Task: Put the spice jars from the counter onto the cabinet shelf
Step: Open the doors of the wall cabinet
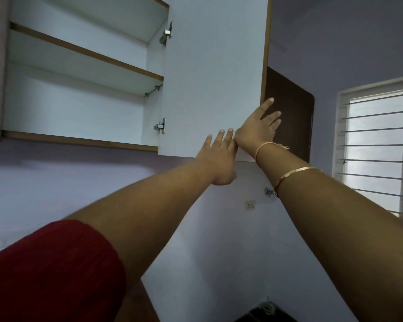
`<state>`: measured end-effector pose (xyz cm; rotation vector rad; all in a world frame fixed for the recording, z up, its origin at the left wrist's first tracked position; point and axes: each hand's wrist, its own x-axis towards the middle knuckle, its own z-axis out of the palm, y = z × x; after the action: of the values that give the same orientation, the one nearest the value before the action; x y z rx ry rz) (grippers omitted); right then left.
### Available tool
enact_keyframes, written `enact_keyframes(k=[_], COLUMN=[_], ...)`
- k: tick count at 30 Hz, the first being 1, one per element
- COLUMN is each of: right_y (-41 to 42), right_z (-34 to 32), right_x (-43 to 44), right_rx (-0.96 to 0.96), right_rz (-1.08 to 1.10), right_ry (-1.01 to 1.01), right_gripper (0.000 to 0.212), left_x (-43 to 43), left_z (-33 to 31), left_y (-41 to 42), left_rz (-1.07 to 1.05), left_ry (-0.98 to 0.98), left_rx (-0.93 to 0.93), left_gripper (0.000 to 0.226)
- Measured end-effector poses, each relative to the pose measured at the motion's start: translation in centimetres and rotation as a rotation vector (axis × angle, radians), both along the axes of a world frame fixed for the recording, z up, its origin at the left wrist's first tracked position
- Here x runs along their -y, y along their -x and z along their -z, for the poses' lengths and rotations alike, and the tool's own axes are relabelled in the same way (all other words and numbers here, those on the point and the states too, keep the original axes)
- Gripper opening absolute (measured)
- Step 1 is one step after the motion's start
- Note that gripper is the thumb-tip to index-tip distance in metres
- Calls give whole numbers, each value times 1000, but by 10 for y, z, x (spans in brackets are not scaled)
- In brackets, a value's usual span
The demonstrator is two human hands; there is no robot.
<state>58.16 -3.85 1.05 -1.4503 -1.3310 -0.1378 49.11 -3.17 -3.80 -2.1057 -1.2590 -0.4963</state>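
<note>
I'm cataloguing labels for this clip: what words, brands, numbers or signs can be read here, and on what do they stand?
No text can be read anywhere in this view.
The cabinet door and shelves: plain, no print.
The wall plate: too small and blurred to show any marking.

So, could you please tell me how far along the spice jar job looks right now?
Done: the white cabinet door with a brown edge stands open. In hand: the left hand and right hand, fingers straight, are at that door's lower corner, holding no jar. Left: the white brown-fronted shelves show no jars, and neither jars nor counter are in view, so seemingly all the placing.
</note>
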Motion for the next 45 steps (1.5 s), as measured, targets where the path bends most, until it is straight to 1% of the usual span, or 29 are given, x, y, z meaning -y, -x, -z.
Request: enact_keyframes(k=[2,6,10,14,19,30,38,45], right_y=[9,33,66,103,153,269,342,393], right_z=[3,3,6,10,12,18,23,17], right_x=[6,16,23,27,31,34,23,-6], right_rx=[114,382,598,726,773,796,829,830], right_rz=[112,244,228,167,112,-20,-156,-275], right_ry=[-65,-153,-157,-138,-120,-144,-181,-234], right_gripper=[102,89,77,70,69,72,71,69], left_x=[6,18,29,37,47,76,85,66], left_z=[-4,-9,-13,-15,-17,-20,-15,-16], left_y=[17,54,98,144,208,345,410,453], left_rz=[-12,-55,-102,-163,-262,-499,-605,-667], left_ry=[-10,-35,-76,-104,-139,-186,-220,-238], left_rx=[27,18,20,20,5,5,22,53], left_gripper=[91,90,88,86,85,86,86,85])
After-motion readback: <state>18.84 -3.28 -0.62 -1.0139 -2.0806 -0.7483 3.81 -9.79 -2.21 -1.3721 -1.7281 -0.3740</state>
